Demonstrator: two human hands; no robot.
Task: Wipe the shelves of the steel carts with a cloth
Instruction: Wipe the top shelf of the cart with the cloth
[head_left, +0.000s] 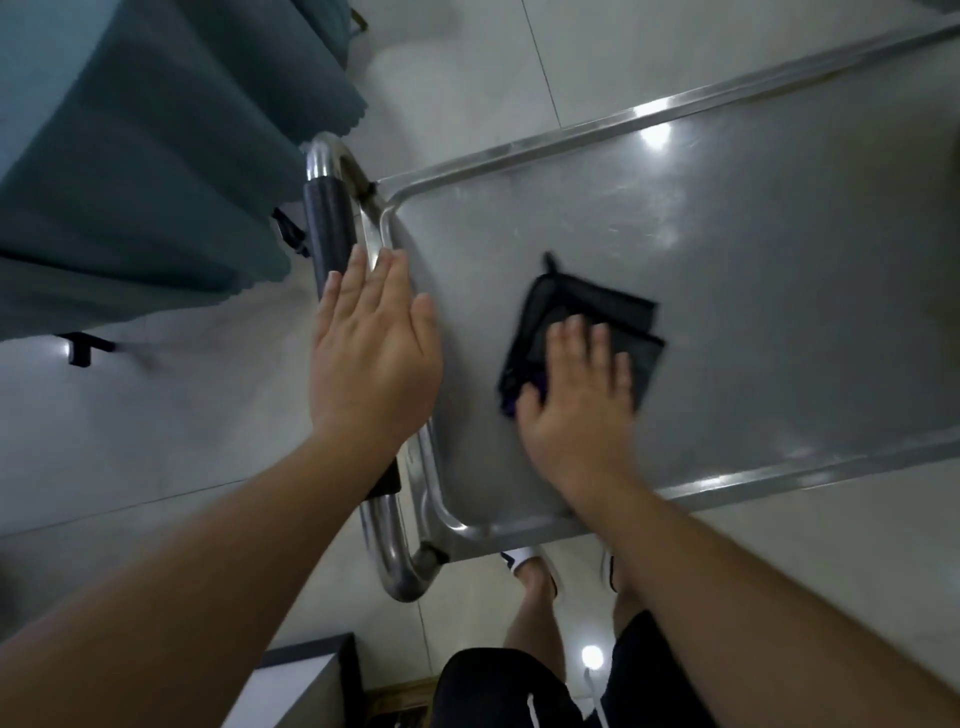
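Head view, looking down: no readable writing or brand shows anywhere. The right hand lies flat with fingers straight, pressing a dark folded cloth onto the steel cart shelf; the cloth sticks out beyond the fingertips and to the thumb side. The left hand is open, fingers straight, over the cart handle with its black grip; whether it touches is unclear. A teal curtain hangs beyond the left hand.
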